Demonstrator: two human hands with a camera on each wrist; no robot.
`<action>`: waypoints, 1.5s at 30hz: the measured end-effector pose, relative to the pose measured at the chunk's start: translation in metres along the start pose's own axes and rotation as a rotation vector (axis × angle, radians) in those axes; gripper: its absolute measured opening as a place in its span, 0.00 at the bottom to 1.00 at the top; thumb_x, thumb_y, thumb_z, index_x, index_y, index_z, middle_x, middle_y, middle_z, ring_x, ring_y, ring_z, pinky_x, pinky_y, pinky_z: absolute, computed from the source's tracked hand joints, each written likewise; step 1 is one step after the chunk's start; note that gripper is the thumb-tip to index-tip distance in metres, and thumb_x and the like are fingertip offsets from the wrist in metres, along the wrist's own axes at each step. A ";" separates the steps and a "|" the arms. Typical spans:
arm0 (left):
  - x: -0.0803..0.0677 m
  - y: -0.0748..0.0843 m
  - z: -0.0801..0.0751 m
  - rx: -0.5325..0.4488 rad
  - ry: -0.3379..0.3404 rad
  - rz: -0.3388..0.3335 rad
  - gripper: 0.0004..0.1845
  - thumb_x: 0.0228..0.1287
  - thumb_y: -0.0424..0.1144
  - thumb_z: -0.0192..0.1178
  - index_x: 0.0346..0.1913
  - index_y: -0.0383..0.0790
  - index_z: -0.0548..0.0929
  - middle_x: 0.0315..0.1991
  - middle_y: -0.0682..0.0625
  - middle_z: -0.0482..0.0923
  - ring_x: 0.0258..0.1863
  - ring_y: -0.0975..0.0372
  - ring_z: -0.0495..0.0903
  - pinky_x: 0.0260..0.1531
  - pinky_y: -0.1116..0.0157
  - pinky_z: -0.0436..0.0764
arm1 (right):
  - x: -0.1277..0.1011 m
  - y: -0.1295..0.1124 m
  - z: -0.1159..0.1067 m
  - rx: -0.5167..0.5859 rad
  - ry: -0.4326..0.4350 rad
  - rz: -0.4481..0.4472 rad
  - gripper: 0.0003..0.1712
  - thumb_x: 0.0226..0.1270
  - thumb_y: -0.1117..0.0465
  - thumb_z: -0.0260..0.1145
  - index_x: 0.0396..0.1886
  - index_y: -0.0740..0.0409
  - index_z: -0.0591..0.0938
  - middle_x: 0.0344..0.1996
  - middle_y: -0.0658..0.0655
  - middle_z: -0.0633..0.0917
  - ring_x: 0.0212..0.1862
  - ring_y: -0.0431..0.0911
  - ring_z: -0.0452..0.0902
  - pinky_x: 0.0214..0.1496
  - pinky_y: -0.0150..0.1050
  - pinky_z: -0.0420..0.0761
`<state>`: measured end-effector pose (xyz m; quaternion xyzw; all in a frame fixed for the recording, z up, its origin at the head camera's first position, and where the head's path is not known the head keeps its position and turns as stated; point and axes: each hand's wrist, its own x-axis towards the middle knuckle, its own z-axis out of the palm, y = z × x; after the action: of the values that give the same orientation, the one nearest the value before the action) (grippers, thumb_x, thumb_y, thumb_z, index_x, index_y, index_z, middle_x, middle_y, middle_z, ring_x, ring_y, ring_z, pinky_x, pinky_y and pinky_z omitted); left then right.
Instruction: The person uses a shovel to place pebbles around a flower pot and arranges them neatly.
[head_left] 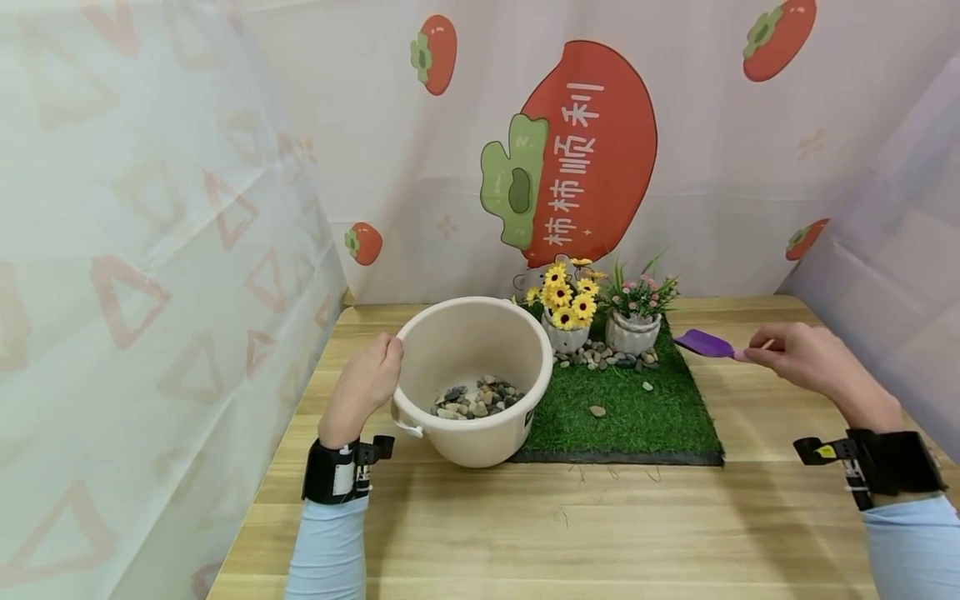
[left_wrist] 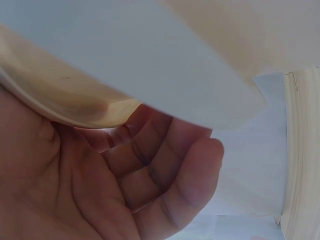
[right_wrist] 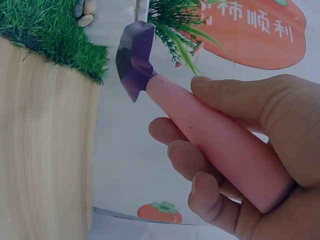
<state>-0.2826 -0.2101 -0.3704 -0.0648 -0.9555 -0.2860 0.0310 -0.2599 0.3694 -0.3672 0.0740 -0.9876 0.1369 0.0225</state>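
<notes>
A cream bucket [head_left: 480, 446] stands at the left edge of the artificial grass mat [head_left: 622, 425], with pebbles [head_left: 480, 398] lying in its bottom. My left hand [head_left: 366, 382] grips the bucket's left rim; in the left wrist view its fingers [left_wrist: 165, 185] curl under that rim. Out to the right, my right hand [head_left: 806, 358] holds a small trowel by its pink handle [right_wrist: 215, 137]. The trowel's purple blade [head_left: 703, 342] hovers by the mat's right edge, near the pot of pink flowers [head_left: 633, 333].
Beside the pink flowers stands a pot of yellow flowers [head_left: 566, 337]. Pebbles [head_left: 600, 357] lie in front of both pots, and a lone tan pebble [head_left: 597, 411] sits on the grass. A printed curtain [head_left: 420, 183] hangs behind the wooden table [head_left: 585, 533].
</notes>
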 end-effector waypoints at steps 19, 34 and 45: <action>0.002 0.000 -0.003 0.014 -0.030 0.008 0.26 0.79 0.49 0.30 0.54 0.34 0.73 0.42 0.39 0.80 0.41 0.49 0.80 0.37 0.55 0.76 | -0.016 0.013 0.012 0.038 0.126 0.085 0.17 0.74 0.53 0.58 0.44 0.62 0.84 0.33 0.62 0.86 0.28 0.46 0.72 0.28 0.38 0.63; 0.003 -0.003 -0.010 0.039 -0.037 0.010 0.31 0.78 0.56 0.29 0.54 0.36 0.77 0.42 0.40 0.81 0.44 0.49 0.79 0.44 0.52 0.76 | -0.020 0.036 0.048 0.030 0.204 0.120 0.17 0.75 0.56 0.57 0.45 0.68 0.80 0.25 0.60 0.82 0.22 0.45 0.66 0.24 0.38 0.60; 0.000 -0.001 -0.013 0.031 0.006 0.008 0.35 0.77 0.60 0.28 0.66 0.36 0.70 0.54 0.38 0.80 0.52 0.46 0.79 0.48 0.50 0.75 | -0.020 0.044 0.061 0.032 0.200 0.129 0.17 0.75 0.58 0.56 0.45 0.69 0.80 0.28 0.63 0.83 0.23 0.45 0.68 0.26 0.38 0.62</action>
<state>-0.2827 -0.2177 -0.3601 -0.0672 -0.9595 -0.2711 0.0360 -0.2486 0.3969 -0.4385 -0.0035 -0.9808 0.1604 0.1106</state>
